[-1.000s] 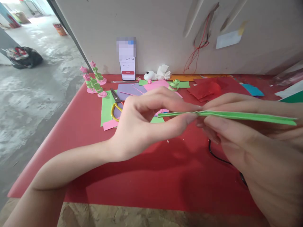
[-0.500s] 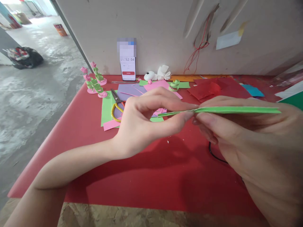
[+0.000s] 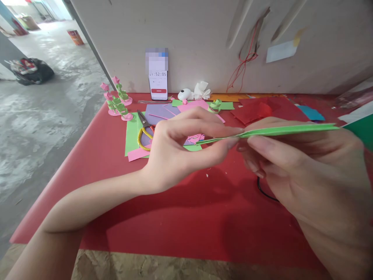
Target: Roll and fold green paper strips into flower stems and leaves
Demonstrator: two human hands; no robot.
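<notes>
A long folded green paper strip (image 3: pixel 288 130) is held edge-on above the red table (image 3: pixel 175 217). My left hand (image 3: pixel 180 151) pinches it between thumb and fingertips near its left part, and a short tail sticks out leftward under the fingers. My right hand (image 3: pixel 305 171) pinches the strip just to the right of the left fingertips, and the strip runs on over the right hand's knuckles toward the right.
Behind the hands lie yellow-handled scissors (image 3: pixel 143 128) on green, purple and pink paper sheets (image 3: pixel 132 134). Small pink-and-green paper flowers (image 3: pixel 116 102) stand at the table's back left. A phone (image 3: pixel 157 77) leans on the wall. Red paper (image 3: pixel 262 109) and a black cable (image 3: pixel 264 192) lie right.
The strip's right end has risen, so it now tilts slightly up instead of down. My right hand has shifted a little up and left along it. The left hand barely moved.
</notes>
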